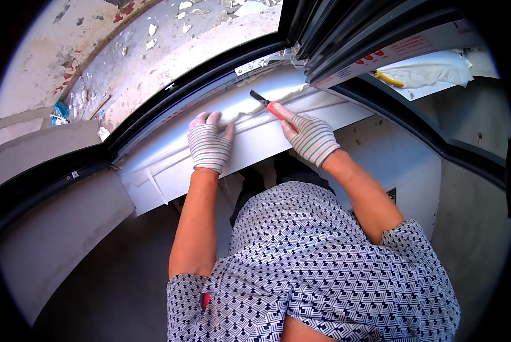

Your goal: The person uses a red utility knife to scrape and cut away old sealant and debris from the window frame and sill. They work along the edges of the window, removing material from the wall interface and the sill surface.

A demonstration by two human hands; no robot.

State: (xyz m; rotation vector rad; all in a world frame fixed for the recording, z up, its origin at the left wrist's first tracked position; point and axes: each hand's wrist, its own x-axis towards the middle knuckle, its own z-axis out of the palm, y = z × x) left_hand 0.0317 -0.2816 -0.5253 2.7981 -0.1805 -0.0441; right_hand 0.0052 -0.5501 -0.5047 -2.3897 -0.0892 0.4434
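Note:
My right hand (309, 137), in a striped knit glove, grips a utility knife (277, 109) by its red handle. The knife's dark blade points up and left, over the window sill. My left hand (210, 142), gloved the same way, lies on the sill with thumb and fingers apart. Its fingertips touch a white sheet of film or foam (250, 108) that runs along the sill with a wrinkled, uneven edge. In front of that sheet is the white sill board (261, 139). Whether the blade touches the sheet, I cannot tell.
A dark window frame (158, 91) crosses behind the sill, with an open sash (392, 51) at upper right. A yellow-handled tool (388, 80) lies by white material on the right. Outside, rubble (151, 43) litters a concrete ledge. A grey wall (61, 216) is at left.

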